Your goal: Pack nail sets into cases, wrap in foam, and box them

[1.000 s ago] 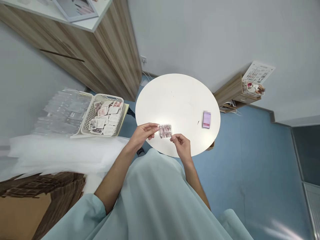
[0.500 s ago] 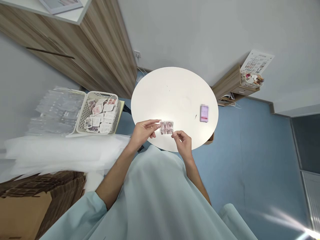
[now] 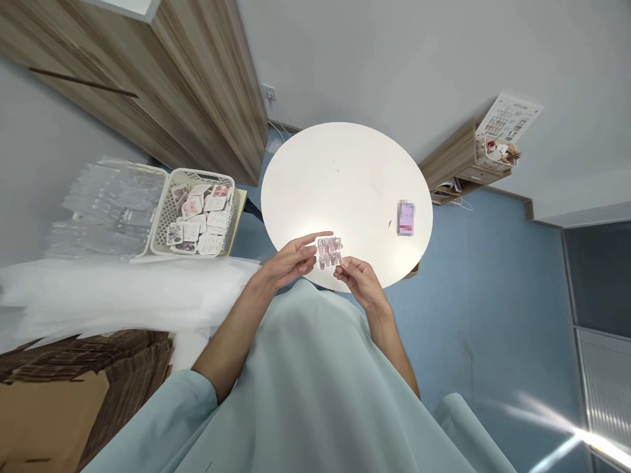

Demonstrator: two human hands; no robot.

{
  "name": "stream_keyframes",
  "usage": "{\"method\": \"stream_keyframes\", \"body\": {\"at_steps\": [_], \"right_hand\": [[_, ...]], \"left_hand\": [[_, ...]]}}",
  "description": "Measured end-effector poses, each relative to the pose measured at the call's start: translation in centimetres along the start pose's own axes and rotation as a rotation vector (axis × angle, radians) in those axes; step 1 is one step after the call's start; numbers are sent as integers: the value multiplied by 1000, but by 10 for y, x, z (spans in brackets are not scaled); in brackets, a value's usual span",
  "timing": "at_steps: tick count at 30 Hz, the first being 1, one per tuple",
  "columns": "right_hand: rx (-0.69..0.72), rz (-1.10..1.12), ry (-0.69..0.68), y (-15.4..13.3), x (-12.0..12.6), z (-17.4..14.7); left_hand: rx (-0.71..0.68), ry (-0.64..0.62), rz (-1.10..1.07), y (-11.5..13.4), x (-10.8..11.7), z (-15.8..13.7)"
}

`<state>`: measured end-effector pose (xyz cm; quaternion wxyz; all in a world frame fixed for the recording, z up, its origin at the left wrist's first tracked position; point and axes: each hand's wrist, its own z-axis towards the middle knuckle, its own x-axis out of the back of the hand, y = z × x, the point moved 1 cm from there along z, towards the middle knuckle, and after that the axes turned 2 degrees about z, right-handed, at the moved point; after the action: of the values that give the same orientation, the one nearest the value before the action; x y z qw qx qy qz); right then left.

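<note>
A set of press-on nails (image 3: 330, 252), pinkish with shiny decorations, lies in two rows on a small clear backing over the near part of the round white table (image 3: 345, 164). My left hand (image 3: 292, 259) is at its left edge, thumb against the side, index finger stretched along the top edge and the other fingers curled. Between thumb and fingertips, my right hand (image 3: 361, 279) pinches the lower right corner. Farther right on the table rests a purple box or phone-like object (image 3: 406, 218), its top blurred out.
Left of the table, a white basket (image 3: 160, 226) holds several nail-set cards, beside a pile of clear plastic trays (image 3: 108, 207). White wrapping sheets (image 3: 123, 289) and flattened cardboard (image 3: 49, 414) lie nearer. A wooden cabinet (image 3: 197, 85) stands back left, a small shelf (image 3: 453, 161) back right.
The nail set has tilted up slightly towards me. My left index finger has stretched farther along its top edge, and the other left fingers have curled more. The view has shifted a little.
</note>
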<state>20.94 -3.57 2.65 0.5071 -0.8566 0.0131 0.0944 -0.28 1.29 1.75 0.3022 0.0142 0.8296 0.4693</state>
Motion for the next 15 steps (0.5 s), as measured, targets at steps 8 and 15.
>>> {"method": "stream_keyframes", "body": {"at_steps": [8, 15], "right_hand": [[37, -15, 32, -1, -19, 5], [353, -428, 320, -19, -50, -10]], "left_hand": [[-24, -10, 43, 7, 3, -3], [-59, 235, 193, 11, 6, -4]]}}
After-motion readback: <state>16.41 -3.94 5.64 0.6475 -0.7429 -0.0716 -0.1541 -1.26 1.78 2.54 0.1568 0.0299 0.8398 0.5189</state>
